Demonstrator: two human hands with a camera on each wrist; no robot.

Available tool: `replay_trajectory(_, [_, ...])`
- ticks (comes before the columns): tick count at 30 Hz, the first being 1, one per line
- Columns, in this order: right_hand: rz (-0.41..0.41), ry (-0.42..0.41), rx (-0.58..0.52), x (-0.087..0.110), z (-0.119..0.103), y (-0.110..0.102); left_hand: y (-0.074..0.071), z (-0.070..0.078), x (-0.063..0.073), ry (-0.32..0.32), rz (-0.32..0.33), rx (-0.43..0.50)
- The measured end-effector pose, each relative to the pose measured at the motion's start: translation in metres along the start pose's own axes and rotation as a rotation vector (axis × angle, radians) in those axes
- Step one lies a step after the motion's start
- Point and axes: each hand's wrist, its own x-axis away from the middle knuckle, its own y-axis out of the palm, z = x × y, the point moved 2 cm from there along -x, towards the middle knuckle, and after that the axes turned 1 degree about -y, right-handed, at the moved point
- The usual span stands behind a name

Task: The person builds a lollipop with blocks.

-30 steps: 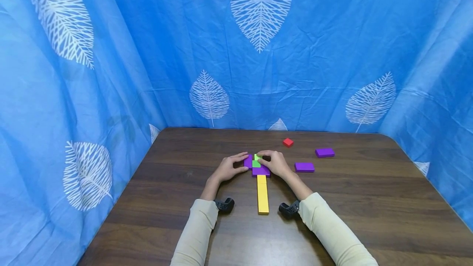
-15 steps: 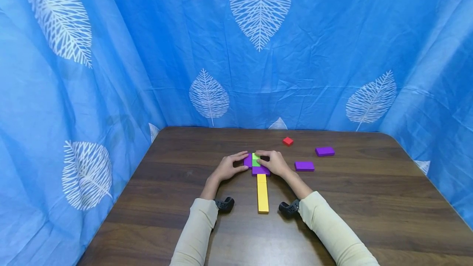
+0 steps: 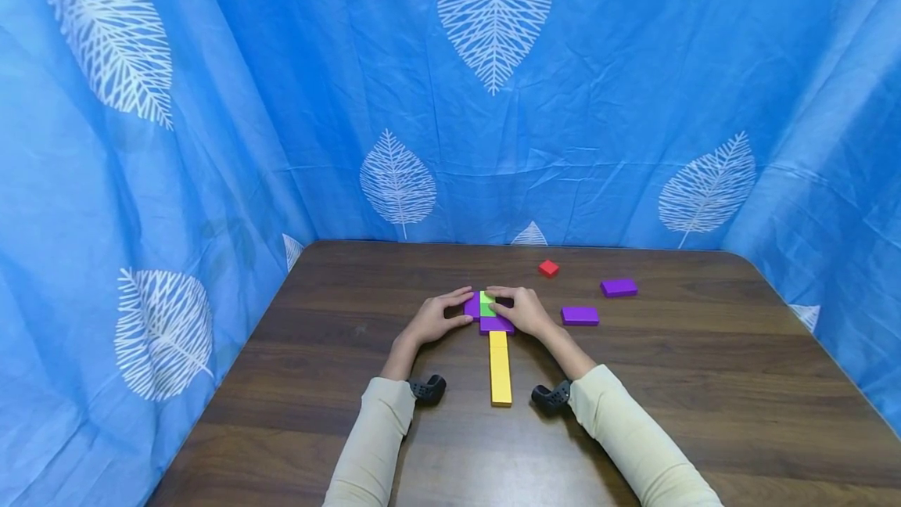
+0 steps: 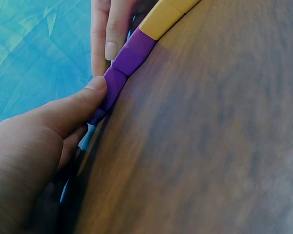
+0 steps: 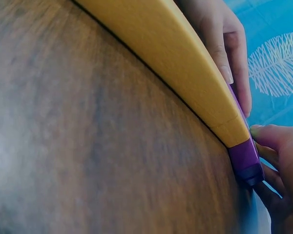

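Note:
In the head view my left hand (image 3: 432, 321) spans the upright purple block (image 3: 472, 306), thumb at its near end and fingers at its far end. My right hand (image 3: 526, 311) pinches at a light green block (image 3: 487, 297), its thumb over the edge of the green block (image 3: 486, 310) just below. Under both green pieces lies a crosswise purple block (image 3: 497, 325), with a yellow strip (image 3: 500, 370) running from it toward me. The left wrist view shows the left thumb (image 4: 90, 95) against purple. What lies under the right palm is hidden.
Two loose purple blocks (image 3: 580, 316) (image 3: 619, 288) lie to the right on the brown wooden table (image 3: 676, 397). A small red block (image 3: 548, 268) sits farther back. A blue leaf-patterned curtain (image 3: 598, 100) hangs behind the table.
The light green block has shifted slightly left, in line with the green one and against the upright purple block. Both hands have stayed nearly in place.

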Motion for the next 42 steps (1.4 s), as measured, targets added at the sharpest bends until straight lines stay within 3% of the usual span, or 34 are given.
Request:
replay_trajectory(14, [0.014, -0.026, -0.02, -0.003, 0.0, 0.0, -0.003, -0.001, 0.001, 0.006, 0.008, -0.002])
replay_trajectory(20, [0.048, -0.05, -0.042, 0.001, 0.007, -0.009, 0.0, -0.001, 0.0, 0.002, -0.006, 0.003])
replay_trajectory(25, [0.129, -0.043, -0.035, 0.004, 0.02, -0.029, 0.001, 0.001, 0.0, 0.018, 0.006, 0.002])
replay_trajectory(34, [0.3, -0.012, 0.076, -0.002, 0.05, -0.065, 0.001, 0.0, 0.0, 0.011, 0.001, 0.005])
replay_trajectory(42, [0.211, 0.111, 0.149, -0.006, 0.066, -0.076, -0.001, 0.0, 0.0, -0.004, 0.007, 0.019])
